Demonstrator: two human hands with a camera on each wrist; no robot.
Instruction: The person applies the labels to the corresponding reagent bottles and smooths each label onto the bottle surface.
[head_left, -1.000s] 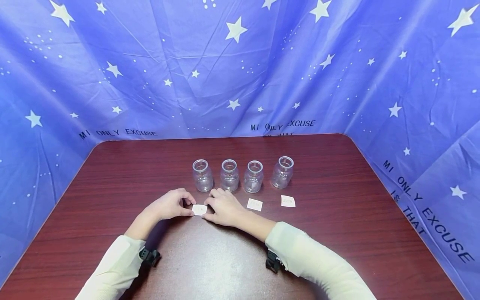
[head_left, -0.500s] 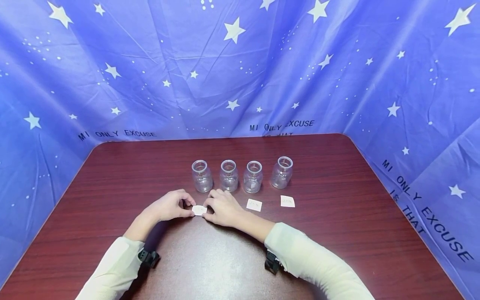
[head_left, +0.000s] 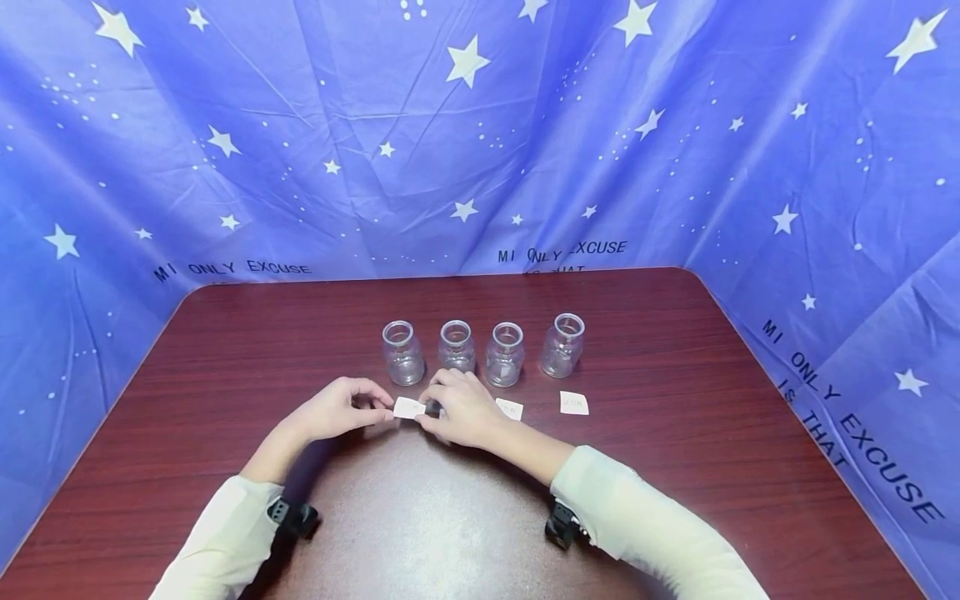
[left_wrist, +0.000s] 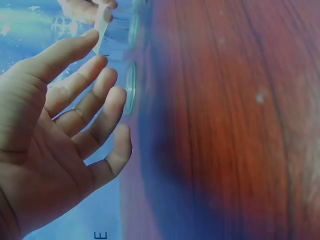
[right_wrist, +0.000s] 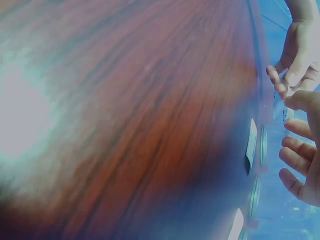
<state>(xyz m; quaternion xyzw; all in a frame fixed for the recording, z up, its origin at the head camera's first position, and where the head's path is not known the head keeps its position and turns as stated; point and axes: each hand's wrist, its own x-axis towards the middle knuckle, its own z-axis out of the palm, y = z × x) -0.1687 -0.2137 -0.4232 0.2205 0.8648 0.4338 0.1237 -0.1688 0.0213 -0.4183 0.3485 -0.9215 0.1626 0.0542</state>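
Near the middle of the table, a small white paper slip (head_left: 409,407) with faint, unreadable writing is raised between both hands. My right hand (head_left: 468,411) pinches its right edge between thumb and fingers. Close to its left edge is my left hand (head_left: 341,408), thumb and fingers apart; the left wrist view shows the left fingers (left_wrist: 102,102) spread. Two more paper slips lie on the table, one (head_left: 509,409) partly behind the right hand and one (head_left: 574,403) farther right. Several clear glass jars stand upright in a row behind, the leftmost jar (head_left: 404,354) beyond the raised slip.
The right hand covers the base of the second jar (head_left: 456,343). The third jar (head_left: 505,356) and the rightmost jar (head_left: 562,346) stand behind the lying slips. A dark red wooden table (head_left: 247,333) meets a blue starry curtain (head_left: 360,200) at the back and sides.
The slip has come up and shifted a little to the right with my right hand. My left fingers have parted somewhat at its left edge. The jars have stayed in place.
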